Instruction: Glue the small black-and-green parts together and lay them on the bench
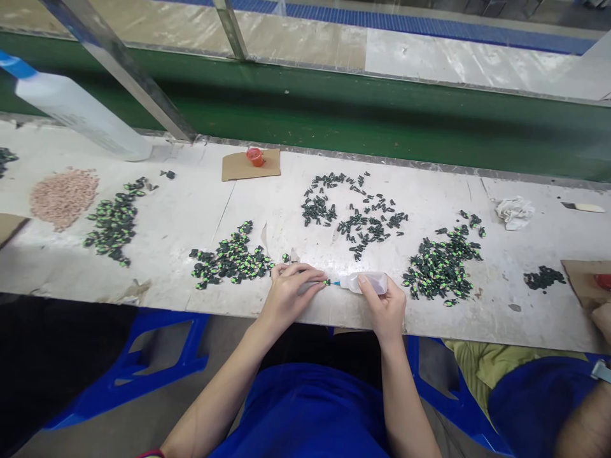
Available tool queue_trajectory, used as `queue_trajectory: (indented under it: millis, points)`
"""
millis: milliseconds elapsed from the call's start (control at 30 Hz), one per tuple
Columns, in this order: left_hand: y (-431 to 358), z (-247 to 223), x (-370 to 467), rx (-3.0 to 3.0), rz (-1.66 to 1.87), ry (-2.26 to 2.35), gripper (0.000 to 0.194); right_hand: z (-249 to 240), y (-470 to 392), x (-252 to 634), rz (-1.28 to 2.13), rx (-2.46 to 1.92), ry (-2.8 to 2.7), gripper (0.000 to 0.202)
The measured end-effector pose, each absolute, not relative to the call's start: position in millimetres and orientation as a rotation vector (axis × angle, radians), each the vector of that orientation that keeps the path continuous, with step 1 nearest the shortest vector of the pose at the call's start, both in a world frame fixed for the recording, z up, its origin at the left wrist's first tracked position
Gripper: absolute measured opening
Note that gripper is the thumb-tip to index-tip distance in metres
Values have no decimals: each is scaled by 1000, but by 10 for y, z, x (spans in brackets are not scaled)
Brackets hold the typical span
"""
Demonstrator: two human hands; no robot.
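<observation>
Squeeze bottle between 2 hands
Right hand, curled closed, grips it sideways, contents unclear; its blue tip points left at a green-black piece pinched in the left hand. Red cup: beyond the bottle, leftward.

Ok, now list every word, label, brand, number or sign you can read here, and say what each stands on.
None can be read.
Large translucent bottle with the blue cap: faint print on its side, too blurred to read.
Small squeeze bottle in the right hand: no lettering can be made out.
</observation>
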State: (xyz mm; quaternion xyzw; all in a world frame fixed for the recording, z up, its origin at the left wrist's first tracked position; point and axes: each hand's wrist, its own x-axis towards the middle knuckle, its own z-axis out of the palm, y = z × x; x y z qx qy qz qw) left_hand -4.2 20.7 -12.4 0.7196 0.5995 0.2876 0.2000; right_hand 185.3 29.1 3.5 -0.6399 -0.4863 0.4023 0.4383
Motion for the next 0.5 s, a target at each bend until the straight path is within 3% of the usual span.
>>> queue_trajectory:
  millis: [300,500]
  points:
    - [207,-118,-71,2041,751,1650,12,-36,292,1924,928,-1466,-947,30]
    - [401,157,-175,2134,690,1432,21,-90,335,2038,896,-1393,-926,38]
